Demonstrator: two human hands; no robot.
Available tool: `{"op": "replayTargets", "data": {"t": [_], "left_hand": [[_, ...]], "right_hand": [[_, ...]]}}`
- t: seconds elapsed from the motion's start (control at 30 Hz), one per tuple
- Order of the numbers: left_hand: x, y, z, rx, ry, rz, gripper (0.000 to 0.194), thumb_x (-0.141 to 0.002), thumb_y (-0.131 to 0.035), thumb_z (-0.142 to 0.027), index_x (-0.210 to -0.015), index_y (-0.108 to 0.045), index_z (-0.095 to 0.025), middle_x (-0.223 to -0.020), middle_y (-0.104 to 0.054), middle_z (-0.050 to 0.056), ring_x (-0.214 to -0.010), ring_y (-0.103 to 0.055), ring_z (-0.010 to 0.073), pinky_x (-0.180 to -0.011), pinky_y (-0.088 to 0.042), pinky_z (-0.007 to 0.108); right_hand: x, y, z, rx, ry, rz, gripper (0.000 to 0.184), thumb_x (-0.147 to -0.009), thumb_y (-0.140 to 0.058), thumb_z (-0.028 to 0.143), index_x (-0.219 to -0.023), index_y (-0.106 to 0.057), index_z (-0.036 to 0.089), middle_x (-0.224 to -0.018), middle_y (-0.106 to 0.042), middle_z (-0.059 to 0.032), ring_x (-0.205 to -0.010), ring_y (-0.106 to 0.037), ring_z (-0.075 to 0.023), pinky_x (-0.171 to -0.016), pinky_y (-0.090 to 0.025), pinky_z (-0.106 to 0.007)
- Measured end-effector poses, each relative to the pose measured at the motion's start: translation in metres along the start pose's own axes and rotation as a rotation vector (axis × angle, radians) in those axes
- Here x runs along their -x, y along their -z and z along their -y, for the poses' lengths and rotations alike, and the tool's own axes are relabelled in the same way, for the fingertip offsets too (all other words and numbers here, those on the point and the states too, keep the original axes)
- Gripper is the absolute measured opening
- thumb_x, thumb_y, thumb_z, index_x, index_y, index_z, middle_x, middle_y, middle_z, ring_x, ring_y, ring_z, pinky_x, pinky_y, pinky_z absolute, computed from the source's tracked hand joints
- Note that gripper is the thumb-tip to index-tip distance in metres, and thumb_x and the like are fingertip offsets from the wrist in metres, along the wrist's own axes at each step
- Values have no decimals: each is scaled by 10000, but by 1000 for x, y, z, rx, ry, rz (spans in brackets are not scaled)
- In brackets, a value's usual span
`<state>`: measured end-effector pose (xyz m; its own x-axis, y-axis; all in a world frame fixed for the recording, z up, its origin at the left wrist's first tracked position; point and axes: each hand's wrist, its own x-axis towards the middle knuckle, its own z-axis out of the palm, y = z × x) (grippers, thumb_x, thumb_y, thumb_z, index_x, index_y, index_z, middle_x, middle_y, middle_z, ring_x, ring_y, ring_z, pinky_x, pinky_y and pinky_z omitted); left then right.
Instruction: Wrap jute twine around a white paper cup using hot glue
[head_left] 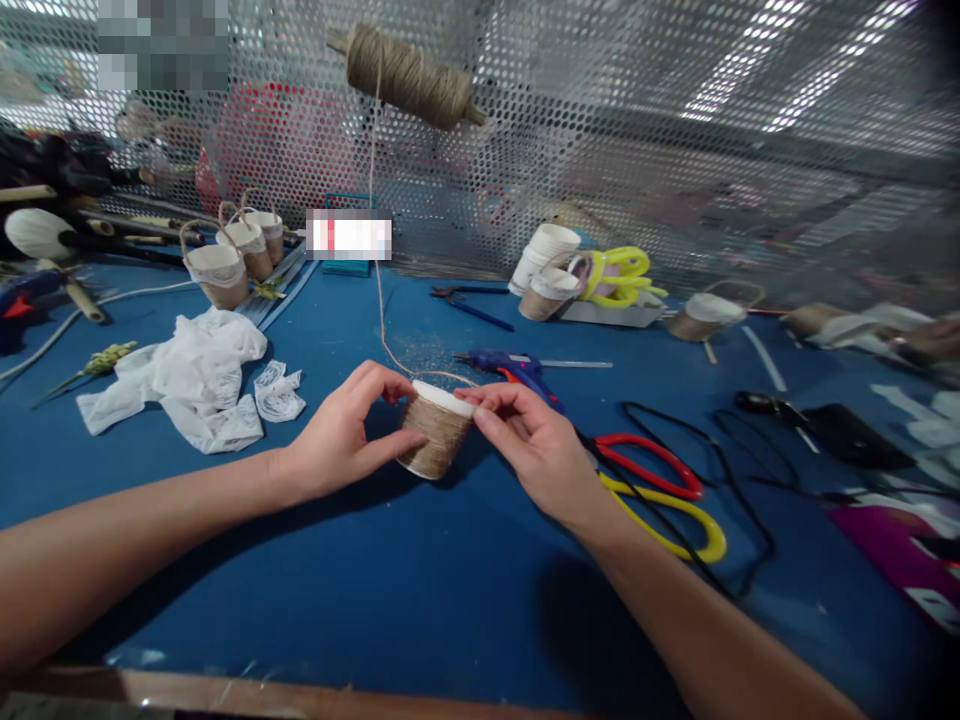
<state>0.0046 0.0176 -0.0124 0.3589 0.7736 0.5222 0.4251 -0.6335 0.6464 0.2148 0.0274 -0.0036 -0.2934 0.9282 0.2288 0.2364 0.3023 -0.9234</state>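
Observation:
A small white cup [435, 435] wrapped in brown twine is tilted just above the blue table, its white rim uppermost. My left hand [349, 430] grips the cup's left side, thumb across the front and fingers behind. At the rim's right edge, my right hand [529, 440] pinches the twine [380, 300] between thumb and fingertips. That strand hangs down from a twine spool [409, 75] mounted on the mesh and passes behind the cup's rim. Just behind my right hand lies a blue glue gun [510, 365] with a clear stick in its back.
White lace [184, 370] lies at left, with finished handled cups [217, 275] behind it. Stacked white cups [551, 250] stand near the mesh [637, 170]. Pliers [476, 300] lie at the back. Scissors with red and yellow handles [705, 530] and a black cord [765, 530] lie beside my right forearm.

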Motion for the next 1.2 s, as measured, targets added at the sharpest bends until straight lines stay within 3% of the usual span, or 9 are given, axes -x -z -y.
{"op": "replayTargets", "data": {"t": [1.2], "left_hand": [[-2, 2, 3, -47, -44, 34, 215, -781, -607, -243, -932, -471, -173, -875, -534, 53, -814, -513, 180, -730, -447, 329]], "right_hand": [[0, -1, 0, -10, 1, 2, 106, -820, -540, 295, -768, -489, 217, -951, -613, -56, -1034, -564, -185, -923, -426, -369]]}}
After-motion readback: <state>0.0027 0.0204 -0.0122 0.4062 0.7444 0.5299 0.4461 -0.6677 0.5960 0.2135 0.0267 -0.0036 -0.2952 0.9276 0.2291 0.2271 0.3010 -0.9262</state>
